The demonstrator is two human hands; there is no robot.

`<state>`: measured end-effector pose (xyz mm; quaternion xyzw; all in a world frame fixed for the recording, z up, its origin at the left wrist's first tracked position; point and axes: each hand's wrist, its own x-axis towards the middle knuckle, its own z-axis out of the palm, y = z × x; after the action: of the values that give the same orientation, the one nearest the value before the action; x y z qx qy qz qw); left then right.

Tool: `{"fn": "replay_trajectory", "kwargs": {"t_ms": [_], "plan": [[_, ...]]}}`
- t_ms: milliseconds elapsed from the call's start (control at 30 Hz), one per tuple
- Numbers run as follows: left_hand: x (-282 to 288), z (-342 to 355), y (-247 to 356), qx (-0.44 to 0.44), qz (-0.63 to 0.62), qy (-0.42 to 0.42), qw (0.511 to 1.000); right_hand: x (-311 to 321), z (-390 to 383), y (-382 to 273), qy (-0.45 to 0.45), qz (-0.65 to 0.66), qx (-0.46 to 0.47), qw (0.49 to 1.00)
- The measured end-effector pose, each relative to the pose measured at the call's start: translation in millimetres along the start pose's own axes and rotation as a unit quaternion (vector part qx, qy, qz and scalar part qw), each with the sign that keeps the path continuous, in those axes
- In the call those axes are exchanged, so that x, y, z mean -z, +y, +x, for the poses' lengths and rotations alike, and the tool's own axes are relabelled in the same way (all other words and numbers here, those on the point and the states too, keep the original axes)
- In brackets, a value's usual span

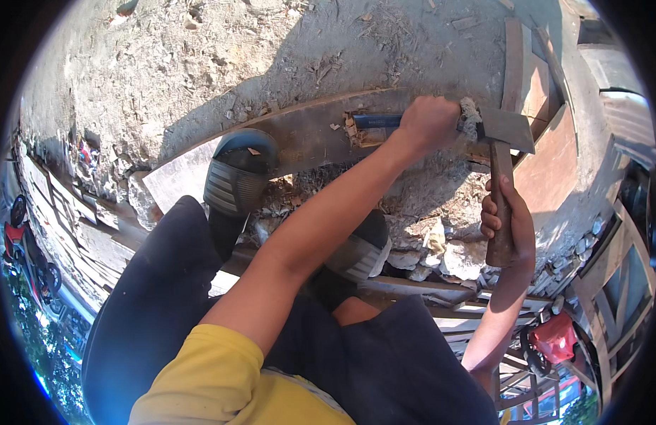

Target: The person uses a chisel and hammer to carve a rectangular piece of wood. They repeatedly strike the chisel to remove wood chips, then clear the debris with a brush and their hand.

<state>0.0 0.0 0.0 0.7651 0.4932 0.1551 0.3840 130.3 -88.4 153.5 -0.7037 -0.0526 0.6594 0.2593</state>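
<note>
The left hand is closing fully around a chisel with a blue handle, holding it nearly flat so that its tip is biting into a pale notch already cut in the long curved wooden plank, which is lying across the ground at about twelve o'clock from the person's body. The right hand is gripping tight on the wooden handle of a hatchet-like hammer, whose flat steel head is sitting just at three o'clock of the left fist, almost touching the frayed butt of the chisel. That closeness looks like the main danger: a strike landing slightly off would be hitting the left knuckles rather than the butt, since the fist is wrapping the tool right up to its end. The frayed butt may also be letting the head glance off sideways. The left shoe is pressing on the plank at nine o'clock of the notch, in line with the chisel's travel; if the blade breaks through or skids along the grain, it would be running toward that foot. The right shoe is resting on loose rubble at six o'clock of the plank, which seems an unsteady footing, so a shift there could be tilting the plank and throwing the cut off line.
</note>
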Motion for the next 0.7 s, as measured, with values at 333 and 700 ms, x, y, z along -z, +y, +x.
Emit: {"fn": "replay_trajectory", "kwargs": {"t_ms": [333, 700], "plan": [[13.5, -38.3, 63.5, -0.131, -0.176, 0.06, 0.974, 29.2, -18.9, 66.5, 0.098, 0.218, 0.051, 0.97], [-3.1, -45.3, 31.7, -0.131, -0.114, 0.046, 0.984, 31.1, -50.1, 72.1, 0.091, 0.22, 0.082, 0.968]]}}
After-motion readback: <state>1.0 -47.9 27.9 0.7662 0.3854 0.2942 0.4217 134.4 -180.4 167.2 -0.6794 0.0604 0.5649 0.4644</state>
